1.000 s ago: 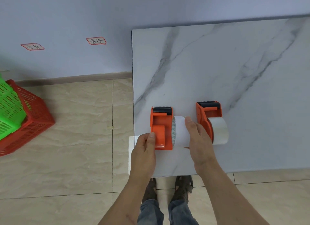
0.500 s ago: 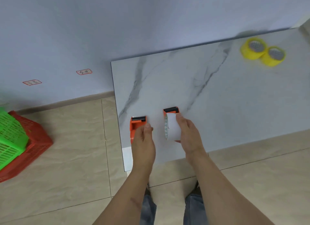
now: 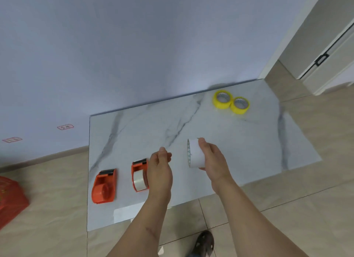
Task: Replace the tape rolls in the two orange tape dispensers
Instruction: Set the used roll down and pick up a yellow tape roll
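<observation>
Two orange tape dispensers lie at the near left of the marble table (image 3: 249, 141). The left dispenser (image 3: 104, 186) has a bare hub with no roll on it. The right dispenser (image 3: 139, 174) carries a pale roll and is partly covered by my left hand (image 3: 160, 172), which hovers just right of it, fingers loosely curled and holding nothing. My right hand (image 3: 212, 161) grips a white tape roll (image 3: 194, 155) above the table's middle. Two yellow tape rolls (image 3: 230, 102) lie flat, touching each other, at the far right.
A red plastic crate (image 3: 9, 199) sits on the tiled floor at the left edge. A wall runs behind the table, and a door frame (image 3: 325, 55) stands at the far right. My shoe (image 3: 205, 241) shows below the table's near edge.
My right hand pulled the white roll out of the left dispenser and carried it rightward. My left hand let go of that dispenser and moved right. The view swung to show the yellow rolls.
</observation>
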